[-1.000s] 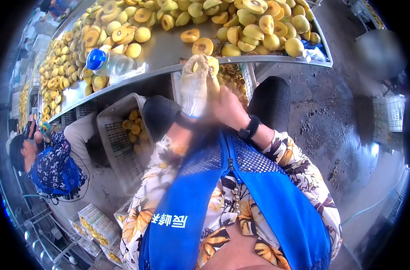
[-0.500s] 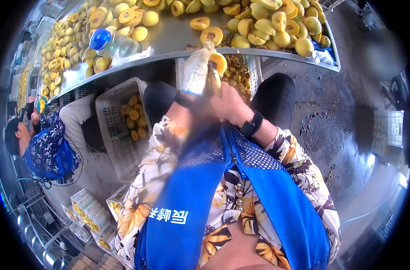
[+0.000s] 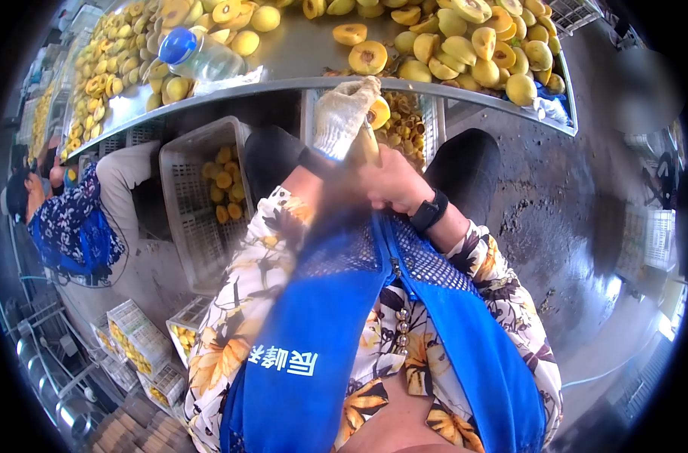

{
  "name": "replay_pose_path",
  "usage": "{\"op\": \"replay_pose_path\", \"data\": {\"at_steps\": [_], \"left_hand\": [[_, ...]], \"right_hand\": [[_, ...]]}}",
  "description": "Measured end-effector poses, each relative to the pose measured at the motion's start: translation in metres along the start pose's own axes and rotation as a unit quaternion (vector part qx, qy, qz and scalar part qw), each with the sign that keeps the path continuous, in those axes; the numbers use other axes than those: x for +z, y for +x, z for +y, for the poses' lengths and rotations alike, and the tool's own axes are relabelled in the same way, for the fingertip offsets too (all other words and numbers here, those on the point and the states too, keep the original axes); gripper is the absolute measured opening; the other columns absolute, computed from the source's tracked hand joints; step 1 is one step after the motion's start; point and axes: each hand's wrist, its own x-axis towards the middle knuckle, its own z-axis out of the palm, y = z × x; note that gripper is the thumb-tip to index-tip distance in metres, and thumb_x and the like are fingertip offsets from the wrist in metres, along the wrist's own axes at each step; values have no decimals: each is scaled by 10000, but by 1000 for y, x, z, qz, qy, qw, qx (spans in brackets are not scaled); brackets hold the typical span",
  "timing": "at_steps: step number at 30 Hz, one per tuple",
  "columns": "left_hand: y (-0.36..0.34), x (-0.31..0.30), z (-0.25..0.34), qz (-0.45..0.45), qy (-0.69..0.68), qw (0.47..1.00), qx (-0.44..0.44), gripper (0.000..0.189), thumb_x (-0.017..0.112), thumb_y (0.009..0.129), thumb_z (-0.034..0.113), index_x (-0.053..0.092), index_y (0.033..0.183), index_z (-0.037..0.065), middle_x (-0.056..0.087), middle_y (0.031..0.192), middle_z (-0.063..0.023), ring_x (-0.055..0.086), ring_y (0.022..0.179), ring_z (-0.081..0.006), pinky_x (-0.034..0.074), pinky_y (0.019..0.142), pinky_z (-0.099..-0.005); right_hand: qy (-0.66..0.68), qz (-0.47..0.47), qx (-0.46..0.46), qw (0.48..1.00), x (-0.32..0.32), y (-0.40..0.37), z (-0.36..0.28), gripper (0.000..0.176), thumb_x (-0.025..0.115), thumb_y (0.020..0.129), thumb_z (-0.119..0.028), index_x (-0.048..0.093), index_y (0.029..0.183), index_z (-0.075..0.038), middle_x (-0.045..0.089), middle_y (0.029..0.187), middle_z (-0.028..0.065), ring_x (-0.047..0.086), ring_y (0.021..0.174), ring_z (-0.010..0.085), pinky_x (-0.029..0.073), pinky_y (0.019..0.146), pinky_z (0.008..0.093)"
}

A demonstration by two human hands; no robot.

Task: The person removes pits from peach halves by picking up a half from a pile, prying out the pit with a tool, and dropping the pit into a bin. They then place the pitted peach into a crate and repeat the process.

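My left hand (image 3: 345, 115), in a white knitted glove, is closed around a yellow peach half (image 3: 378, 112) just below the table's near edge. My bare right hand (image 3: 397, 180), with a dark band on the wrist, grips a pitting tool by its light wooden handle (image 3: 369, 145). The tool's working end meets the peach half, though its exact shape is hard to see. Beneath my hands is a crate of pits and scraps (image 3: 406, 130). A blurred smudge covers part of my wrists.
Many peach halves (image 3: 457, 49) lie on the metal table (image 3: 299, 53). A blue-capped plastic bottle (image 3: 202, 58) lies on its side there. A crate (image 3: 200, 249) holding some peach halves stands at left on the floor, beside a seated person (image 3: 76, 219). More filled crates (image 3: 140, 336) are behind.
My gloved fingers have turned further over the peach half, so less of it shows. The tool's handle has shifted slightly. The whole view has moved a little, and the person at left leans differently.
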Motion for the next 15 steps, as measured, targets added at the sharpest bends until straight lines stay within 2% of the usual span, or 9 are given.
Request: {"op": "replay_pose_path", "data": {"at_steps": [3, 4, 7, 9, 10, 11, 12, 13, 15], "left_hand": [[7, -3, -37, -50, -121, 988, 82, 237, 597, 849, 264, 624, 965, 60, 637, 881, -60, 590, 738, -110, 492, 641, -246], [5, -1, -34, -84, -321, 940, -76, 264, 605, 843, 286, 593, 992, 67, 628, 881, -53, 588, 760, -117, 502, 635, -261], [-7, -2, -12, -62, -467, 861, -192, 250, 589, 852, 302, 567, 975, 86, 614, 868, -42, 586, 753, -120, 505, 619, -267], [-7, -9, -2, -27, -488, 848, -206, 283, 559, 852, 375, 551, 919, 100, 596, 821, -50, 583, 717, -161, 490, 565, -277], [-1, -17, -9, -20, -522, 822, -226, 333, 542, 848, 425, 536, 921, 100, 588, 807, -58, 581, 690, -187, 479, 524, -291], [4, -22, -16, -13, -553, 795, -249, 384, 525, 845, 474, 522, 924, 99, 580, 794, -66, 578, 663, -213, 468, 482, -305], [6, -26, -26, 71, -521, 830, -184, 418, 509, 837, 511, 521, 943, 107, 585, 806, -67, 590, 701, -213, 456, 470, -307], [-2, -60, -26, -72, -522, 819, -225, 398, 507, 844, 501, 523, 940, 115, 592, 783, -66, 597, 681, -209, 433, 456, -284], [-10, -84, -30, 139, -449, 863, -189, 473, 445, 851, 550, 547, 868, 88, 606, 678, -93, 579, 479, -220, 387, 320, -213]], "right_hand": [[17, -19, -2, 1000, 3, 0, 1, 139, 470, 831, -66, 410, 954, -40, 440, 618, 25, 389, 413, 85, 346, 350, 239], [21, -26, 1, 999, 5, -2, 0, 135, 471, 831, -64, 411, 951, -44, 437, 616, 22, 386, 412, 83, 341, 350, 238], [103, -96, -19, 990, 2, 3, 7, 130, 480, 838, -56, 422, 954, -55, 418, 603, 13, 368, 406, 75, 318, 347, 227], [166, -162, -34, 972, -1, 4, 8, 140, 485, 851, -44, 431, 980, -56, 384, 569, -13, 341, 393, 70, 287, 348, 219], [192, -197, -43, 961, 1, 3, 9, 145, 487, 858, -39, 436, 992, -57, 368, 551, -26, 328, 387, 67, 272, 348, 215], [207, -192, -54, 958, -1, 5, 10, 141, 479, 864, -41, 440, 999, -56, 358, 547, -27, 318, 382, 67, 270, 348, 217], [223, -187, -67, 954, -4, 8, 13, 138, 470, 870, -44, 443, 1006, -56, 349, 543, -29, 308, 377, 67, 268, 347, 218], [240, -179, -78, 951, -6, 10, 15, 137, 461, 876, -47, 447, 1012, -55, 339, 539, -30, 298, 372, 66, 265, 346, 219], [213, -138, -65, 965, -22, 15, 24, 188, 493, 877, -82, 461, 1059, -48, 339, 540, -32, 291, 377, 63, 265, 344, 213]]}}
